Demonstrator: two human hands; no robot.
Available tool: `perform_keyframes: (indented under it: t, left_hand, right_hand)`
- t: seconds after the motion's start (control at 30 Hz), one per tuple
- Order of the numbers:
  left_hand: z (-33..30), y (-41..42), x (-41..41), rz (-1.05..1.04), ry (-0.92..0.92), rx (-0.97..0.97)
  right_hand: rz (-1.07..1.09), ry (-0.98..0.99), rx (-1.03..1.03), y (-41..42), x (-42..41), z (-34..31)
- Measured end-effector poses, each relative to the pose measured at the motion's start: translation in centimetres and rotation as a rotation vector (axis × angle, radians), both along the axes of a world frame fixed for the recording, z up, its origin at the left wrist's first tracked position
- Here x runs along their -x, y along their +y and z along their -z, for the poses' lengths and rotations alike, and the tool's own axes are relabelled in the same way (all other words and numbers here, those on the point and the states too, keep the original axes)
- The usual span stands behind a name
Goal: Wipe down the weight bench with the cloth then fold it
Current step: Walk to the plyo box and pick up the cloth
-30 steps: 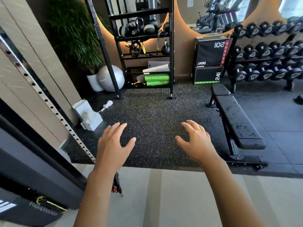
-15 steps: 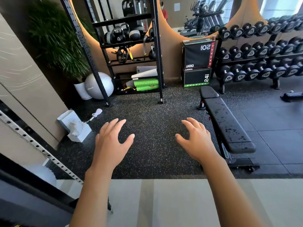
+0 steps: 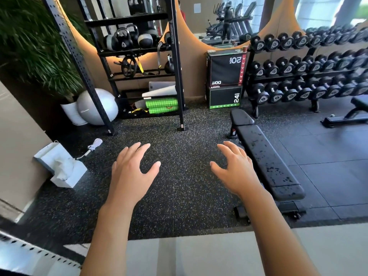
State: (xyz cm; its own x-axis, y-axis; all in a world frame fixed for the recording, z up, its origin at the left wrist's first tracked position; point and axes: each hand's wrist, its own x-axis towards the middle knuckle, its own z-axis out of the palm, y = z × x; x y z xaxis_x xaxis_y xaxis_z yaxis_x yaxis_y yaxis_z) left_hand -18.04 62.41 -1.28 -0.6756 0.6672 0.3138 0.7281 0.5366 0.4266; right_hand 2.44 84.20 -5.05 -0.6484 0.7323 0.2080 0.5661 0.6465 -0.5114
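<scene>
Nearest, the left hand [image 3: 129, 174] and right hand [image 3: 235, 172] hang in the air with fingers spread and relaxed, holding nothing, so wiping looks not yet begun and the next move calls for fetching a cloth. The weight bench [image 3: 264, 156], speckled with droplets, lies just right of the right hand's fingers [image 3: 229, 149]; farther left, a white cloth [image 3: 63, 166] seems to sit on a white box [image 3: 65, 179], well apart from both hands.

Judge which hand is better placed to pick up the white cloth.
Left, probably. The left hand hangs open nearer the crumpled white cloth on its white box; the right hand hovers beside the black padded weight bench.
</scene>
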Motion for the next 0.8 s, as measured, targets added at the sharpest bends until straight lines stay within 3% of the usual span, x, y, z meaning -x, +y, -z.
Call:
perform_keyframes:
  t: [0.33,0.8]
  left_hand:
    - [-0.3,10.3,12.9,0.093,-0.025,-0.03]
    - [0.5,24.0,18.4,0.189,-0.046,-0.059]
  right_hand:
    - [0.063,-0.019,-0.004,8.5,11.7,-1.6]
    - [0.13,-0.05,-0.009,20.7,16.1,-0.9]
